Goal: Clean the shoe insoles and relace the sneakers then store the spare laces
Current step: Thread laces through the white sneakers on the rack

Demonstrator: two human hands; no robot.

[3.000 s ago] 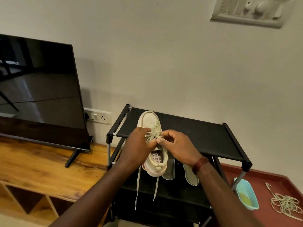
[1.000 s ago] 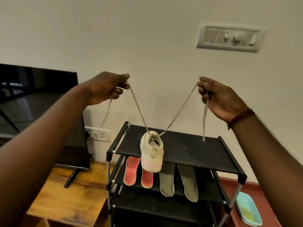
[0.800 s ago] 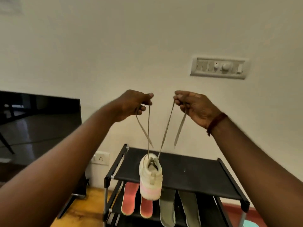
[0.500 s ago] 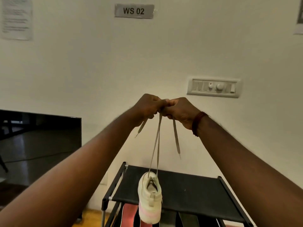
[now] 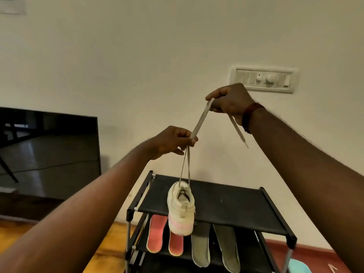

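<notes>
The left hand pinches both strands of the lace. Below it the pale sneaker hangs before the black rack, with insoles on the rack's second shelf. Higher right, the right hand pinches the lace ends.

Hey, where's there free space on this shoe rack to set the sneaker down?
The top shelf is bare right of the sneaker, out to its right rail; a narrower strip lies between the sneaker and the left rail. The shelf below is crowded: two pink insoles and two grey insoles lie side by side.
</notes>
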